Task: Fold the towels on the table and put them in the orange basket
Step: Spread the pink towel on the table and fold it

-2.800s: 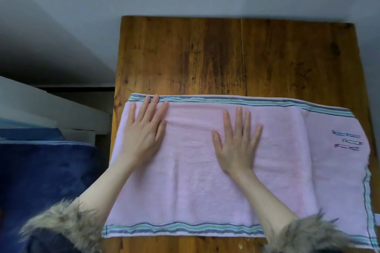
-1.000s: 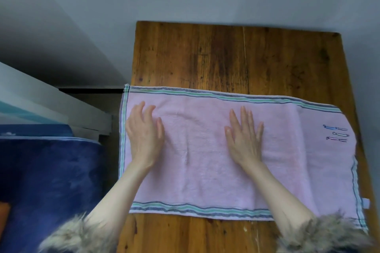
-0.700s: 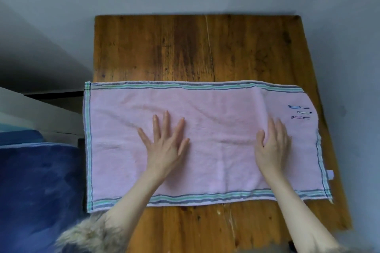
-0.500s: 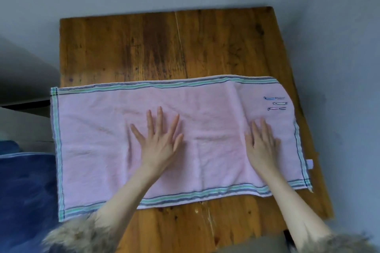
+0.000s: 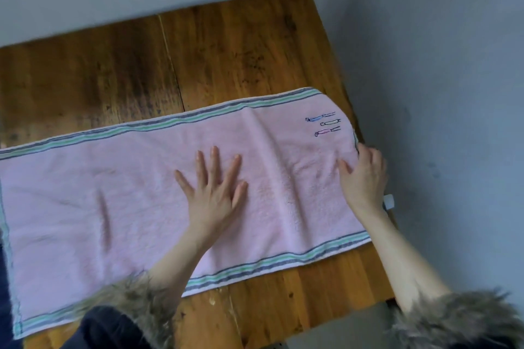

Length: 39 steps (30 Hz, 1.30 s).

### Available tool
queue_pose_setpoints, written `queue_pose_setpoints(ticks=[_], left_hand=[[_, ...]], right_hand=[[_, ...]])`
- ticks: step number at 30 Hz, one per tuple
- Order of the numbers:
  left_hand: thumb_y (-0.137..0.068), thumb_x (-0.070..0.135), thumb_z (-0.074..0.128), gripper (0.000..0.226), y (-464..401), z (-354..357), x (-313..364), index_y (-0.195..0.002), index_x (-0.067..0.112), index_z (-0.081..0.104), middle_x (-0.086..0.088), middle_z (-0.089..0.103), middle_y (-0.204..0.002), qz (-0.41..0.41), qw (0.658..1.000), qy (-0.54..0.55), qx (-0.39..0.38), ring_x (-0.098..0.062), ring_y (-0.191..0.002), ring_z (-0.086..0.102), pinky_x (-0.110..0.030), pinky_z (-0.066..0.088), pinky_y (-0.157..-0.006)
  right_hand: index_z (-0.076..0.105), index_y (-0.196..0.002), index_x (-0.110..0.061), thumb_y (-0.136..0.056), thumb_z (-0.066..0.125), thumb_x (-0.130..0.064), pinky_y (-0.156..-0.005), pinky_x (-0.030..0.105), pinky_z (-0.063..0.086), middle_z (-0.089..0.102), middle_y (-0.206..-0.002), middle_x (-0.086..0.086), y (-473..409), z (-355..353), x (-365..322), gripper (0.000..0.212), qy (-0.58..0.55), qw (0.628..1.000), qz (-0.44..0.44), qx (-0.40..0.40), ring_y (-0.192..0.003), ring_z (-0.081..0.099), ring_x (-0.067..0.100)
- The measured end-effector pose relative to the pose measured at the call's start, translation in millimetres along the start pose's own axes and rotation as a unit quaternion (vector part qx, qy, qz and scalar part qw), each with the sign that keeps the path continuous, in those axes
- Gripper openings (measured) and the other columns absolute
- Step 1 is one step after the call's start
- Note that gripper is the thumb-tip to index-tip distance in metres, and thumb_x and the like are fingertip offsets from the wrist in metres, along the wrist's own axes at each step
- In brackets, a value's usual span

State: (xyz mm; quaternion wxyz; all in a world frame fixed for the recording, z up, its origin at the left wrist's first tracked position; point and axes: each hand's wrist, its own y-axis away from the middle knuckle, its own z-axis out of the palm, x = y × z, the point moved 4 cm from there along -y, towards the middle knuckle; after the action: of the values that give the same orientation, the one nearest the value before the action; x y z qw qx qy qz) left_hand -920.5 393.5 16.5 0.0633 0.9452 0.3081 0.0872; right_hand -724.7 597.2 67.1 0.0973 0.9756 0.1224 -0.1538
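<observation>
A pink towel (image 5: 113,193) with green and grey striped borders lies spread flat along the wooden table (image 5: 226,51). Its left end runs past the frame's left edge. My left hand (image 5: 215,193) presses flat on the towel's middle, fingers spread. My right hand (image 5: 364,178) is at the towel's right end, by the table's right edge. Its thumb lies on top of the cloth and its fingers curl over the end hem. Three small embroidered figures (image 5: 324,123) mark the far right corner. The orange basket is out of view.
A white label (image 5: 389,202) sticks out of the towel's right hem just beyond my right wrist. The far half of the table is bare wood. A grey surface lies past the right edge, and dark blue fabric (image 5: 2,278) shows at the left edge.
My right hand slid right across the towel to its end hem and curled over it. My left hand moved from the left part to the middle. The view swung right.
</observation>
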Motion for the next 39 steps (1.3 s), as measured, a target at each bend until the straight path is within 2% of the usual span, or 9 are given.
queue_pose_setpoints(ticks=[8,13,16,19,25,30,33,36,39], left_hand=[[-0.093,0.054,0.019,0.058,1,0,0,-0.147,0.037,0.010,-0.006,0.002,-0.159,-0.014,1.000,-0.003,-0.024,-0.030,-0.144,-0.007,-0.073,-0.004,-0.102],[-0.090,0.059,0.013,0.060,1,-4,1,-0.145,0.042,0.000,0.001,-0.012,-0.157,-0.027,0.998,0.016,-0.047,-0.023,-0.142,-0.021,-0.068,-0.012,-0.104],[-0.089,0.057,0.017,0.060,2,-8,3,-0.146,0.040,0.012,-0.002,-0.002,-0.159,-0.031,0.997,0.041,-0.052,-0.028,-0.144,-0.011,-0.068,-0.008,-0.103],[-0.091,0.047,0.027,0.052,2,-13,5,-0.142,0.037,0.023,-0.009,0.013,-0.157,-0.033,0.996,0.067,-0.042,-0.036,-0.144,0.005,-0.072,0.000,-0.102],[-0.087,0.027,0.040,0.031,-1,-36,29,-0.111,0.017,0.057,-0.014,0.052,-0.124,-0.065,0.987,0.134,0.067,-0.035,-0.119,0.044,-0.055,0.028,-0.096],[-0.087,0.020,0.044,0.021,9,-53,89,-0.096,0.010,0.061,-0.006,0.059,-0.089,0.033,0.959,0.267,0.094,-0.026,-0.081,0.053,-0.035,0.040,-0.069],[-0.090,0.036,0.054,0.023,8,-52,109,-0.090,0.013,0.053,0.000,0.056,-0.077,-0.087,0.907,0.412,0.009,-0.017,-0.073,0.052,-0.030,0.043,-0.062],[-0.081,0.055,0.060,0.044,-3,-49,110,-0.090,0.014,0.045,0.001,0.056,-0.074,-0.284,0.820,0.494,-0.056,-0.016,-0.070,0.054,-0.027,0.040,-0.056],[-0.082,0.056,0.056,0.046,-18,-49,108,-0.094,0.013,0.045,0.000,0.058,-0.081,-0.330,0.832,0.436,-0.096,-0.022,-0.078,0.056,-0.032,0.041,-0.063]], right_hand=[[0.055,-0.120,0.001,-0.091,0.057,-0.013,-0.084,0.032,0.034,0.055,-0.120,0.019,-23,-8,-5,0.032,-0.055,0.997,0.052,-0.028,-0.111,0.049,0.034],[0.061,-0.090,-0.002,-0.084,0.056,-0.007,-0.066,0.032,0.031,0.055,-0.094,0.013,-12,-28,-46,0.008,-0.116,0.992,-0.042,0.023,-0.083,0.052,0.032],[0.062,-0.099,-0.008,-0.088,0.058,-0.011,-0.072,0.032,0.046,0.057,-0.091,0.002,11,-15,-77,0.012,-0.175,0.959,-0.148,-0.169,-0.077,0.055,0.020],[0.058,-0.122,-0.009,-0.095,0.051,-0.013,-0.068,0.021,0.055,0.064,-0.106,0.004,26,-1,-86,0.028,-0.262,0.873,-0.087,-0.401,-0.075,0.063,0.011],[0.064,-0.094,-0.008,-0.098,0.044,-0.032,-0.056,0.016,0.049,0.065,-0.074,0.001,-22,-14,-62,0.031,-0.288,0.941,0.032,-0.173,-0.062,0.061,0.012],[0.064,-0.097,-0.012,-0.093,0.047,-0.046,-0.073,0.029,0.052,0.068,-0.092,0.003,-52,-1,-93,0.038,-0.250,0.942,-0.021,-0.221,-0.082,0.064,0.016],[0.064,-0.071,-0.022,-0.087,0.048,-0.059,-0.066,0.030,0.050,0.066,-0.073,0.002,-59,3,-121,0.044,-0.234,0.937,-0.032,-0.258,-0.074,0.064,0.017],[0.064,-0.070,-0.019,-0.089,0.056,-0.044,-0.050,0.022,0.045,0.063,-0.068,0.001,-62,8,-136,0.032,-0.216,0.935,-0.038,-0.280,-0.060,0.061,0.014],[0.069,-0.088,-0.002,-0.088,0.060,-0.021,-0.071,0.040,0.056,0.070,-0.089,0.013,-65,9,-139,0.021,-0.200,0.940,-0.057,-0.269,-0.078,0.067,0.026]])
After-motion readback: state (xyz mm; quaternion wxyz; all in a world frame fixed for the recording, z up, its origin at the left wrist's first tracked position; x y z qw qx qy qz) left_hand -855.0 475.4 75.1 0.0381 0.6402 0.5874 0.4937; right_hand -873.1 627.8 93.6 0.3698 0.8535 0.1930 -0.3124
